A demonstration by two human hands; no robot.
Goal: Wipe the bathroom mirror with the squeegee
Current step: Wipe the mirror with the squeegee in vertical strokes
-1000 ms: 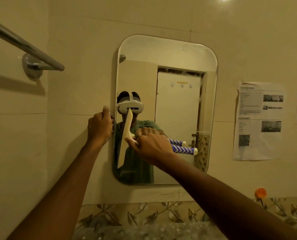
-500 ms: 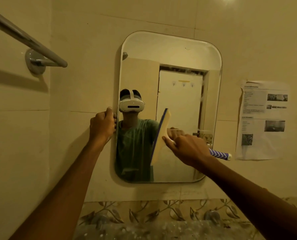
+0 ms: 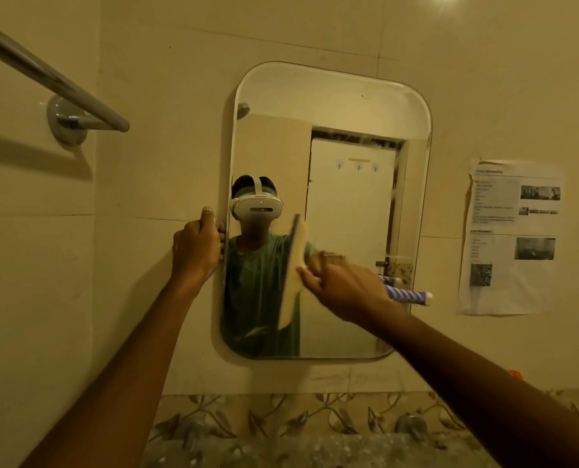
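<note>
Speckled counter [image 3: 315, 450] and its leaf-patterned tile border [image 3: 281, 413] lie nearest, under both outstretched arms. Beyond them the left hand [image 3: 197, 251] grips the left rim of the mirror [image 3: 332, 96], fingers curled round the edge just as a second ago; the right hand [image 3: 345, 288] is closed round the neck of the squeegee [image 3: 293, 278], its striped handle poking out to the right and its cream blade upright, seemingly against the lower glass. That blade stood by the mirror's left edge a second ago, then crossed to the middle, and is now blurred slightly left of centre; I judge a side-to-side pass over the lower half is under way, with the upper glass yet to be wiped.
</note>
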